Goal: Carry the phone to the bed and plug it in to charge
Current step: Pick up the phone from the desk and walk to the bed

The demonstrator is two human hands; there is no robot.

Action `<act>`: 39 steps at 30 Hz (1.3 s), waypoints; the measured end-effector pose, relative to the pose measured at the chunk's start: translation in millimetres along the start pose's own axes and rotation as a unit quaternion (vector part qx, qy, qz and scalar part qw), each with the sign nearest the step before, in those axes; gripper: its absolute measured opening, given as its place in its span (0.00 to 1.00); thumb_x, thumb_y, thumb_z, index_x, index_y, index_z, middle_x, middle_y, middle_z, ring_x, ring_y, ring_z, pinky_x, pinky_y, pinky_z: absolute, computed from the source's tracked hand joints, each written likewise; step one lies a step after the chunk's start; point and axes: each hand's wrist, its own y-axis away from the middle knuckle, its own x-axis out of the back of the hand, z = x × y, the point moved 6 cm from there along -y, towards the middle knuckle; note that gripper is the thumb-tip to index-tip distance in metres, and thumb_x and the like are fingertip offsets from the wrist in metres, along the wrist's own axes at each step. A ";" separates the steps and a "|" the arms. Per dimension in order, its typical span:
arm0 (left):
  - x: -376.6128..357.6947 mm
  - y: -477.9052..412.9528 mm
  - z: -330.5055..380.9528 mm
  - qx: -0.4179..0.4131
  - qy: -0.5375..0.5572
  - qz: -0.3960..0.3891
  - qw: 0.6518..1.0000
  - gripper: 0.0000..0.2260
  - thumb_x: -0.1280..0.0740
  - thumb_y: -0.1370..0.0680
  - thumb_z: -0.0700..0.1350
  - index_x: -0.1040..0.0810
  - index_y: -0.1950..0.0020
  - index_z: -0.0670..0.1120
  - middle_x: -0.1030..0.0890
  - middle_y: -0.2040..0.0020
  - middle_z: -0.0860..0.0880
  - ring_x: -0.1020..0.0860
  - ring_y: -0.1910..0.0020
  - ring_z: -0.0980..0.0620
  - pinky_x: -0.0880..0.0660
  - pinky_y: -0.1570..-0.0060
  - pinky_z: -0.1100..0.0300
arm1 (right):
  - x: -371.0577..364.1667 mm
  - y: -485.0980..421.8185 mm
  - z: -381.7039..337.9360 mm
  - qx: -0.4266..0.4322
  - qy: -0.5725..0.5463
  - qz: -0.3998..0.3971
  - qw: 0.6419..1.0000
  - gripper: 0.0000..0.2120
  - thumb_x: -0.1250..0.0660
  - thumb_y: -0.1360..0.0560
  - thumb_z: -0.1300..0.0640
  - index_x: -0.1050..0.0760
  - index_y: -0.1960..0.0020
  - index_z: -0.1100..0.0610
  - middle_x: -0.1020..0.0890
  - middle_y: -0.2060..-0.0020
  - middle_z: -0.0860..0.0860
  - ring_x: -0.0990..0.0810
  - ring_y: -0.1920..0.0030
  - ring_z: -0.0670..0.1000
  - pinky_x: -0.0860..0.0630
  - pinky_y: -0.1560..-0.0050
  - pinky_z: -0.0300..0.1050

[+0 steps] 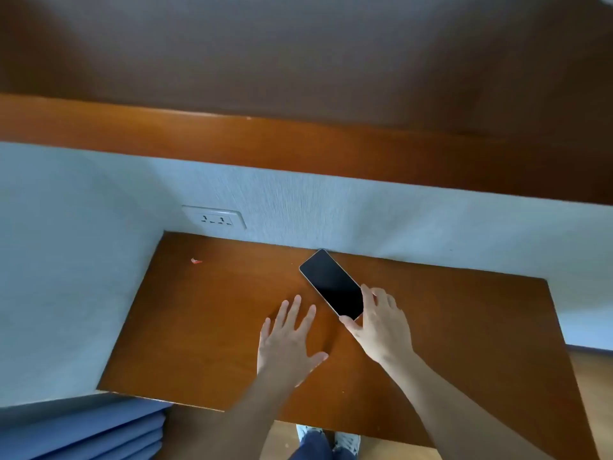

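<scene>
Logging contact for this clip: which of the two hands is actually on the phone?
The right hand: its fingertips grip the phone's near end. The left hand is spread open over the desk, beside the phone, not touching it.

A brown wooden tabletop [215, 327] fills the middle, set into a corner of pale textured wall [331, 207]; a white double socket [215, 218] sits on the wall at ten o'clock, just above the tabletop's far edge. A small red scrap [196, 260] lies near that corner; a wooden shelf [298, 151] runs overhead at twelve o'clock; blue fabric folds [99, 433] show at seven o'clock.
</scene>
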 end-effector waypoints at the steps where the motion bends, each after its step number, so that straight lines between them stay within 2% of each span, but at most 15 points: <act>1: 0.5 0.1 -1.1 -0.002 0.005 -0.007 1.000 0.41 0.48 0.28 0.76 0.62 0.21 0.64 0.62 0.18 0.53 0.61 0.19 0.47 0.53 0.21 0.40 | 0.6 -6.9 -5.4 -0.006 -0.003 0.000 1.000 0.39 0.41 0.27 0.29 0.34 0.25 0.54 0.25 0.31 0.56 0.24 0.34 0.57 0.22 0.40 0.49; 4: 0.2 -1.7 -3.1 -0.013 -0.007 0.034 0.999 0.41 0.48 0.28 0.76 0.61 0.21 0.64 0.61 0.18 0.53 0.60 0.19 0.47 0.52 0.21 0.41 | 4.1 -22.7 -19.0 -0.021 -0.013 0.011 1.000 0.40 0.41 0.28 0.28 0.34 0.26 0.55 0.24 0.32 0.56 0.24 0.36 0.55 0.22 0.43 0.47; 12: -3.1 -2.9 -3.5 -0.026 -0.005 0.054 0.998 0.41 0.47 0.28 0.76 0.60 0.21 0.63 0.60 0.18 0.53 0.59 0.19 0.46 0.53 0.22 0.41 | -3.6 -49.3 -31.3 -0.032 -0.036 0.009 0.999 0.41 0.36 0.31 0.28 0.32 0.28 0.54 0.25 0.34 0.56 0.26 0.36 0.55 0.23 0.41 0.48; 15: -2.9 -2.2 -3.0 -0.026 -0.007 0.054 0.998 0.41 0.48 0.28 0.75 0.61 0.21 0.63 0.61 0.18 0.53 0.60 0.19 0.46 0.53 0.22 0.41 | -5.5 -56.6 -28.1 -0.056 -0.073 -0.021 0.996 0.44 0.31 0.34 0.28 0.33 0.28 0.54 0.25 0.34 0.57 0.26 0.37 0.56 0.23 0.41 0.49; 17: -2.9 -1.3 -2.9 -0.026 -0.006 0.053 0.998 0.41 0.48 0.28 0.75 0.61 0.21 0.63 0.61 0.18 0.53 0.60 0.19 0.46 0.53 0.21 0.41 | -8.2 -61.3 -25.7 -0.062 -0.119 -0.060 0.989 0.45 0.27 0.36 0.30 0.35 0.29 0.54 0.25 0.36 0.58 0.24 0.39 0.57 0.22 0.44 0.49; 21: -3.6 -2.7 -3.2 -0.020 -0.005 0.047 0.999 0.41 0.48 0.28 0.76 0.61 0.21 0.64 0.60 0.18 0.53 0.59 0.19 0.46 0.53 0.21 0.40 | -13.9 -66.2 -30.9 -0.031 -0.195 -0.103 0.975 0.38 0.25 0.32 0.38 0.38 0.33 0.56 0.22 0.39 0.55 0.20 0.43 0.56 0.19 0.53 0.46; 24: -3.8 -3.9 -2.7 -0.018 -0.010 0.043 0.999 0.41 0.48 0.28 0.76 0.61 0.21 0.64 0.61 0.18 0.53 0.59 0.19 0.46 0.52 0.21 0.39 | -13.8 -65.9 -29.6 -0.035 -0.234 -0.113 0.965 0.32 0.27 0.27 0.43 0.37 0.33 0.56 0.23 0.37 0.55 0.20 0.42 0.56 0.19 0.51 0.45; 28: -6.0 -4.2 -5.0 -0.011 -0.017 0.041 0.999 0.42 0.48 0.29 0.76 0.62 0.22 0.64 0.60 0.18 0.53 0.59 0.19 0.46 0.52 0.23 0.40 | -13.6 -55.9 -23.0 -0.059 -0.358 -0.139 0.921 0.27 0.27 0.26 0.50 0.35 0.33 0.55 0.24 0.37 0.54 0.23 0.39 0.54 0.19 0.44 0.48; 32: -5.1 -2.9 -4.9 0.000 -0.009 0.040 0.999 0.41 0.48 0.29 0.76 0.60 0.21 0.65 0.59 0.17 0.54 0.58 0.19 0.46 0.53 0.22 0.40 | -4.1 -27.6 -8.9 -0.112 -0.501 -0.138 0.847 0.26 0.25 0.27 0.50 0.33 0.35 0.49 0.23 0.41 0.49 0.22 0.44 0.49 0.20 0.50 0.41; 35: -1.8 -1.1 -3.1 0.010 0.000 0.033 0.999 0.41 0.47 0.29 0.76 0.59 0.21 0.65 0.59 0.17 0.54 0.58 0.19 0.47 0.53 0.22 0.40 | 8.3 -5.9 5.6 -0.142 -0.569 -0.129 0.800 0.26 0.25 0.27 0.49 0.32 0.34 0.48 0.21 0.42 0.49 0.21 0.42 0.50 0.20 0.41 0.51; 39: 13.0 5.6 3.6 0.029 0.022 0.001 0.999 0.41 0.41 0.27 0.72 0.56 0.21 0.64 0.56 0.17 0.53 0.56 0.18 0.46 0.54 0.22 0.40 | 27.7 19.0 20.6 -0.166 -0.655 -0.119 0.728 0.21 0.25 0.27 0.54 0.29 0.37 0.51 0.18 0.46 0.54 0.17 0.46 0.55 0.18 0.45 0.55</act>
